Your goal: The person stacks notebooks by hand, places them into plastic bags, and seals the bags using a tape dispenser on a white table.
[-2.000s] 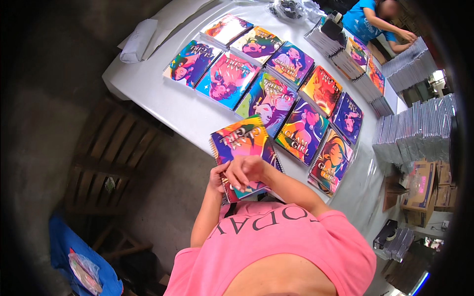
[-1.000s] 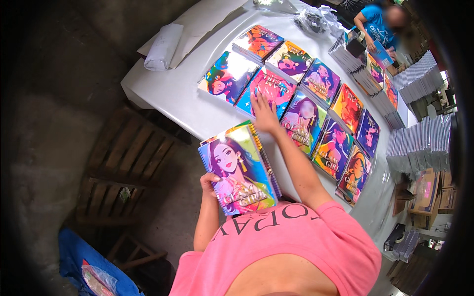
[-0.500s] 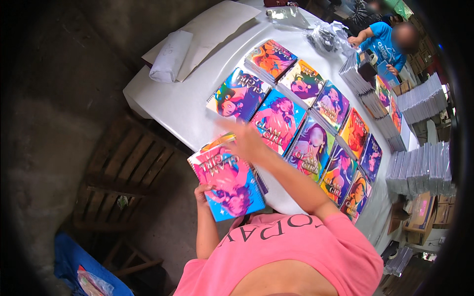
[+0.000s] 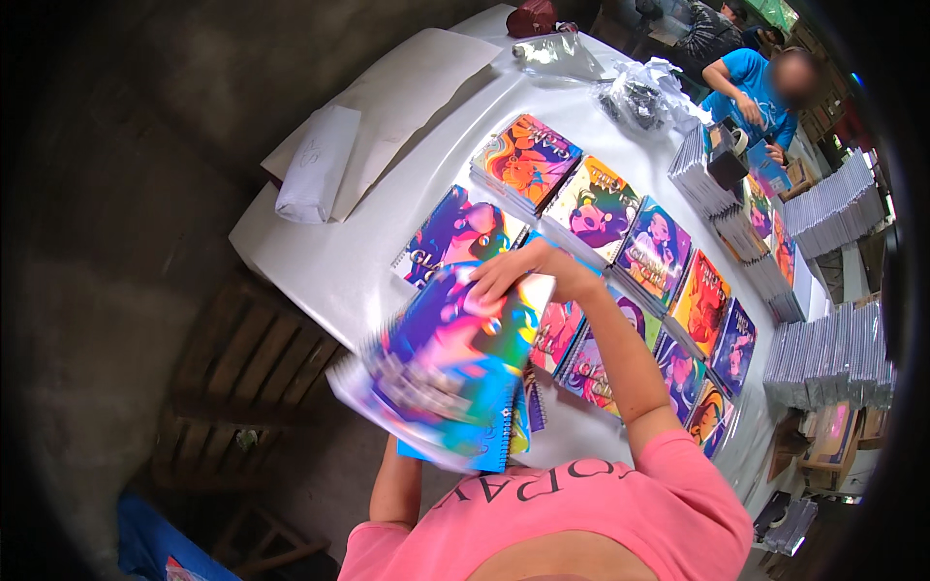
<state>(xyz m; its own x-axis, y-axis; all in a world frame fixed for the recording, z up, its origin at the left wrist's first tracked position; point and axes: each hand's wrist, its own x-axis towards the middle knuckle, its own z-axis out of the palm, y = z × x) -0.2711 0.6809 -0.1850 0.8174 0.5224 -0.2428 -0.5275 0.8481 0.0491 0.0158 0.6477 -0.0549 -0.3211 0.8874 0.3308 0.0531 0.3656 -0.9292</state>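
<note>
My right hand [image 4: 528, 274] grips the edge of a colorful spiral notebook [image 4: 446, 344] with a dark blue, pink and yellow cover. Motion blurs its lower part. Below it is a small stack with a blue-covered spiral notebook [image 4: 504, 416] showing, held off the table at the end of my left forearm [image 4: 395, 489]. The notebooks hide the fingers of my left hand. Just beyond my right hand, a similar multicolored notebook [image 4: 455, 232] lies on top of its pile. A pink and blue notebook [image 4: 557, 329] is partly covered by my right hand and arm.
Rows of notebook piles [image 4: 654, 242] cover the white table [image 4: 407, 145]. A white wrapped bundle [image 4: 320, 165] lies on brown paper at the far left. Tall notebook stacks [image 4: 823, 349] stand right. A person in blue [image 4: 756, 92] works beyond. A wooden chair [image 4: 252, 378] stands at left.
My right hand has taken hold of a multicolored notebook and brought it over the stack in my left hand. The table appears lower in view. The person in blue has shifted an arm.
</note>
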